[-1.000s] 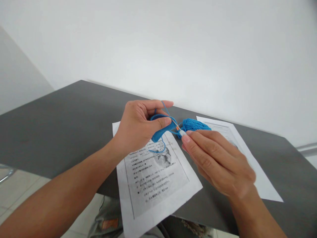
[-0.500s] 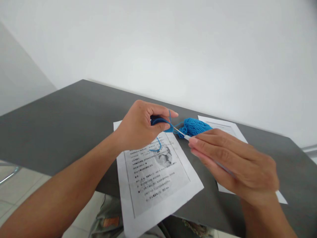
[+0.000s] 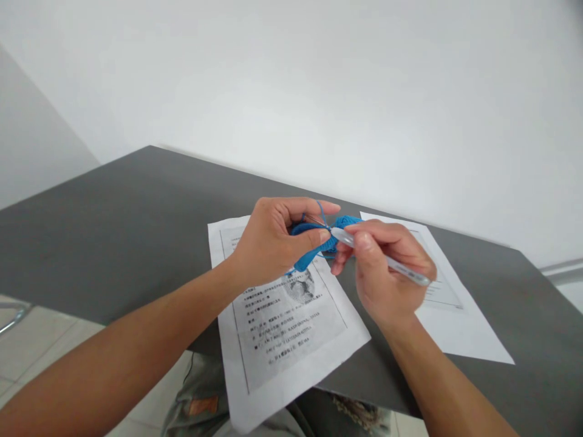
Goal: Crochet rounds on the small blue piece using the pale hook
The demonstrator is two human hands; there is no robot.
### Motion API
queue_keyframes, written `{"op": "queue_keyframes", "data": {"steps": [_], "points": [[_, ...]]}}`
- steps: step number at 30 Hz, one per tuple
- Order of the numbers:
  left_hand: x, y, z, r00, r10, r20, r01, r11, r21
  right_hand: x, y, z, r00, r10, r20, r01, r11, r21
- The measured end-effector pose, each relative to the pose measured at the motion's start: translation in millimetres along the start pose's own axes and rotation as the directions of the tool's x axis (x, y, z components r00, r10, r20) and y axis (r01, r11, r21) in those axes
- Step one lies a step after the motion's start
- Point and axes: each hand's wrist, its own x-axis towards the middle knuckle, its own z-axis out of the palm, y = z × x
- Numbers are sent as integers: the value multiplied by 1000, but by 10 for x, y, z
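Observation:
A small piece of blue crochet work (image 3: 306, 260) is pinched in my left hand (image 3: 277, 243), thumb on the near side. Over the outstretched index finger runs a strand of blue yarn (image 3: 321, 211). My right hand (image 3: 387, 261) grips a crochet hook (image 3: 407, 273) by its pale, see-through handle, much like a pen. The hook's metal end reaches into the work beside my left thumb, and its tip is mostly hidden. Right behind my hands lies the skein of blue yarn (image 3: 348, 221), partly covered by them.
A printed sheet (image 3: 296, 352) with text and a round picture lies under my left hand, overhanging the near table edge. Another printed sheet (image 3: 473, 337) is at the right. The dark grey table (image 3: 113, 243) meets a white wall (image 3: 291, 91) at the back.
My right hand has moved left and turned, so the hook's handle shows and its metal end sits deeper at the work. My left hand has shifted slightly right with the crochet piece.

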Motion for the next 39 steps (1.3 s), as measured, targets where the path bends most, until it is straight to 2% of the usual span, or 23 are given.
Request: {"op": "queue_keyframes", "data": {"steps": [1, 3, 6, 9, 15, 17, 21, 24, 26, 27, 29, 31, 33, 36, 39], "points": [[-7, -11, 18, 1000, -11, -4, 11, 1000, -29, -20, -1, 14, 998, -60, -1, 60, 996, -63], [-26, -27, 56, 998, -56, -31, 54, 996, -77, -48, -3, 9, 998, -67, 0, 66, 993, -94], [-62, -49, 122, 991, -123, -53, 116, 985, -131, -55, 3, -33, 998, 62, -21, -62, 997, -37], [-84, -75, 183, 989, -132, -69, 114, 968, -224, -31, 23, -58, 989, 144, -35, -142, 989, 51], [-82, -84, 242, 975, -158, -153, 97, 933, -347, 27, 57, -67, 952, 298, 67, -305, 920, 245], [-82, -79, 242, 971, -172, -164, 104, 928, -358, 20, 58, -52, 951, 303, 68, -310, 915, 258], [-80, -86, 243, 963, -205, -176, 122, 912, -391, -63, 64, 45, 984, 172, -51, -161, 972, 169], [-71, -97, 257, 955, -228, -191, 126, 892, -434, -148, 69, 105, 993, -23, -113, 19, 999, -41], [-66, -99, 267, 951, -248, -185, 131, 865, -484, -182, 61, 105, 980, -198, -38, 182, 950, -255], [-65, -96, 269, 950, -256, -178, 134, 850, -509, -188, 52, 93, 958, -284, 41, 279, 887, -367], [-64, -84, 263, 951, -263, -161, 136, 827, -546, -183, 23, 62, 887, -399, 234, 460, 710, -534], [-65, -63, 244, 960, -246, -135, 132, 821, -556, -162, -12, 35, 804, -460, 376, 589, 539, -602], [-66, -36, 213, 971, -217, -97, 126, 818, -561, -137, -46, 17, 747, -499, 439, 657, 452, -604], [-64, 8, 157, 979, -198, -35, 143, 806, -574, -96, -89, -10, 712, -520, 472, 700, 468, -539], [-50, 43, 106, 982, -187, -1, 153, 805, -574, -48, -121, -57, 728, -514, 454, 686, 556, -470]]}}
